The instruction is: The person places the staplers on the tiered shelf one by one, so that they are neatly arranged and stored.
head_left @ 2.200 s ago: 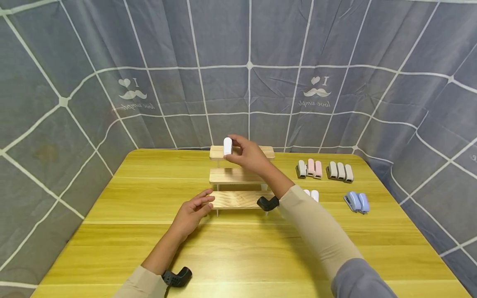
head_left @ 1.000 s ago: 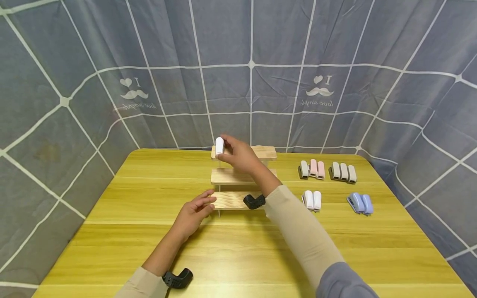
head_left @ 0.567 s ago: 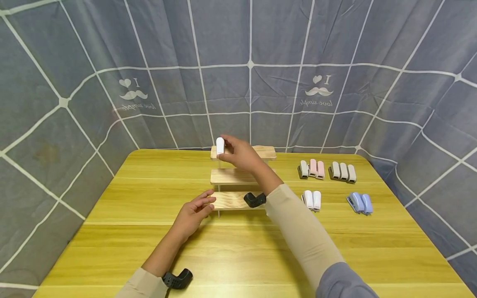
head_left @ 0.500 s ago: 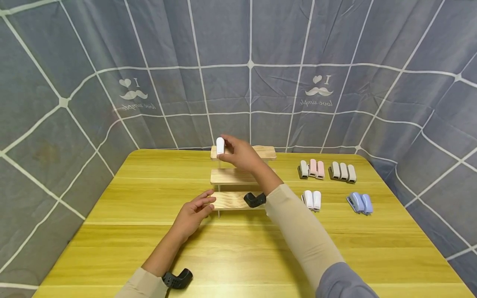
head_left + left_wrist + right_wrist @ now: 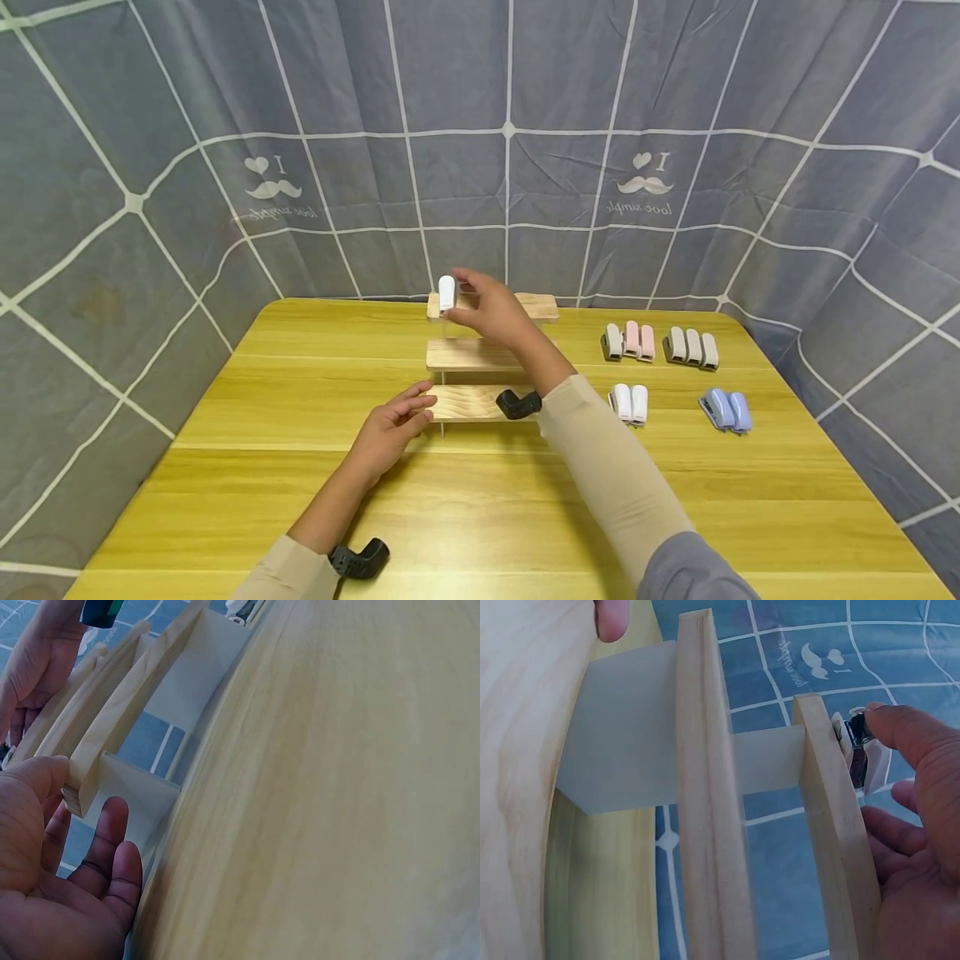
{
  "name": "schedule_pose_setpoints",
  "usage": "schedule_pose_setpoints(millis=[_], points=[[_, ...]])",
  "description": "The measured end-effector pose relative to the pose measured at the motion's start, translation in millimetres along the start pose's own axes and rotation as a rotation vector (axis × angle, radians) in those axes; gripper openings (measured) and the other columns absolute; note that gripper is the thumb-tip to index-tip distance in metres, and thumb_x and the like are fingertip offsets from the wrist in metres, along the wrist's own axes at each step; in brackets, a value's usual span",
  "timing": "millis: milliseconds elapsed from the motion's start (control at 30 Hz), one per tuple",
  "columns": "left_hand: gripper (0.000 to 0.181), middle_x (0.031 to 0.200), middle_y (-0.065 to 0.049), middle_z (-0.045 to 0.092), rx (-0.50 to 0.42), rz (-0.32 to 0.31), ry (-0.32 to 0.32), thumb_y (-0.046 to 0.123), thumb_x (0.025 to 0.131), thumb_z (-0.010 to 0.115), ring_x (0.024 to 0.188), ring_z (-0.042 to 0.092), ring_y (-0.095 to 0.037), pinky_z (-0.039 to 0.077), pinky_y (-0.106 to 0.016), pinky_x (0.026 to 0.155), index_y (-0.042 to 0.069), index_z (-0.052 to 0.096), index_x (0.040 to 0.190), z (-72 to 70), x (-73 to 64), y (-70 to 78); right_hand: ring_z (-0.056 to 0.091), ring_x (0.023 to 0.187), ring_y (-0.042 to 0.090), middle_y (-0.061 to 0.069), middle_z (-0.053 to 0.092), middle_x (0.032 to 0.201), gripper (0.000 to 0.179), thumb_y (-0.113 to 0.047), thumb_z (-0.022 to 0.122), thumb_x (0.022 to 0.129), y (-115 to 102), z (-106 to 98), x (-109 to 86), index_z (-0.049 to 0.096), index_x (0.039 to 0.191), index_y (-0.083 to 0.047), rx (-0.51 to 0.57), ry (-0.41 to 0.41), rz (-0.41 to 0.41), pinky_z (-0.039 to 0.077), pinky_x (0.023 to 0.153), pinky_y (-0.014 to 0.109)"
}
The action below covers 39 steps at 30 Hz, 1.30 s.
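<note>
A white mini stapler (image 5: 447, 293) stands at the left end of the top shelf (image 5: 536, 307) of a three-tier wooden display stand. Beside it is my right hand (image 5: 495, 312), thumb and fingers spread, with a narrow gap to the stapler in the head view. From the right wrist, one fingertip (image 5: 881, 720) lies close to the stapler's end; contact is hard to judge. My left hand (image 5: 388, 429) holds the left end of the lowest shelf (image 5: 468, 402), thumb (image 5: 49, 774) on one side and the index finger partly hidden behind the board.
Two white staplers (image 5: 628, 404) and two blue staplers (image 5: 726, 411) lie right of the stand. Farther back are a grey stapler with two pink staplers (image 5: 639, 341), and a row of three grey staplers (image 5: 691, 347). A grey curtain (image 5: 300, 100) closes off the table's back and sides.
My right hand carried the white stapler leftward along the top shelf. Its fingers have since loosened and moved slightly away, leaving the stapler on the shelf. My left hand has stayed put.
</note>
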<state>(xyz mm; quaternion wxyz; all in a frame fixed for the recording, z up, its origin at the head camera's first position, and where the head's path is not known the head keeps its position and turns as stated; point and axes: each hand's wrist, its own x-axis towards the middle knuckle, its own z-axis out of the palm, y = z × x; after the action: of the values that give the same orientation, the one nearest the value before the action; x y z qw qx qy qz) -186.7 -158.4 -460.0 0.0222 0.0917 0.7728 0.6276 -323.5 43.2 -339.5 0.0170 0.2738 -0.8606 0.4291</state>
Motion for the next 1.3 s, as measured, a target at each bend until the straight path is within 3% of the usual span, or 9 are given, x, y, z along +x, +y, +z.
schedule_pose_setpoints(millis=[500,667,1000,1300], points=[[0.037,0.152,-0.002,0.045,0.007,-0.001,0.006,0.025,0.098,0.066,0.137,0.043,-0.023,0.046,-0.024,0.099,0.003,0.067,0.127,0.1,1.6,-0.6,0.056,0.124,0.024,0.005,0.058,0.134,0.048,-0.025,0.073,0.093,8,3,-8.8,0.059,0.137,-0.01,0.134,0.116,-0.026,0.048,0.1,0.037],[0.037,0.151,-0.001,0.046,0.009,-0.003,0.004,0.025,0.098,0.066,0.138,0.043,-0.022,0.045,-0.024,0.099,0.004,0.067,0.127,-0.1,2.2,-0.8,0.063,0.116,0.026,0.007,0.06,0.129,0.039,-0.021,0.072,0.094,9,5,-11.6,0.063,0.13,-0.009,0.191,0.149,-0.045,0.054,0.092,0.035],[0.04,0.152,0.0,0.045,0.001,0.0,-0.001,0.026,0.098,0.066,0.138,0.042,-0.023,0.046,-0.025,0.1,0.003,0.065,0.13,-0.8,1.1,-0.4,0.066,0.107,0.027,0.017,0.062,0.123,0.035,-0.018,0.072,0.094,10,7,-12.7,0.065,0.124,0.0,0.186,0.19,-0.103,0.055,0.088,0.037],[0.04,0.152,-0.003,0.045,0.005,0.01,-0.002,0.026,0.098,0.066,0.139,0.042,-0.024,0.046,-0.024,0.099,0.002,0.065,0.13,-0.8,1.1,-0.7,0.064,0.105,0.025,0.017,0.064,0.119,0.031,-0.019,0.073,0.093,12,9,-15.3,0.067,0.119,-0.003,0.147,0.248,-0.155,0.054,0.089,0.038]])
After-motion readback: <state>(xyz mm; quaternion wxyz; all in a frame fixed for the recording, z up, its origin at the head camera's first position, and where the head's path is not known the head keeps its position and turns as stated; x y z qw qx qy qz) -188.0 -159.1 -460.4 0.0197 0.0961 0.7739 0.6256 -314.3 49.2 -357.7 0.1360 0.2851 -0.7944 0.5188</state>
